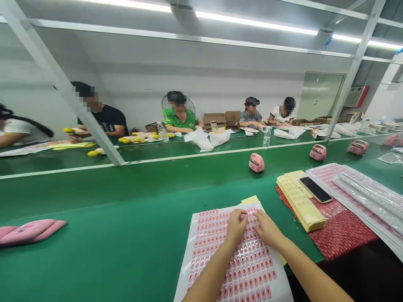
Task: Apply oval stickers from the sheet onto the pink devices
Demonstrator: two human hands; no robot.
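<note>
At lower centre, both hands (235,226), grip unclear, seemingly pick at the sheet's (280,289) pink pieces (239,272), next needing a light touch

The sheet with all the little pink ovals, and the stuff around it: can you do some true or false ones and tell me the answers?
1. Left hand and right hand are both at the sheet's far part. True.
2. The phone is left of the sheet. False: it's to the right.
3. A yellow stack lies beside the sheet. True.
4. The tabletop is blue. False: it's green.
5. Red bubble wrap is on the right side. True.
</note>
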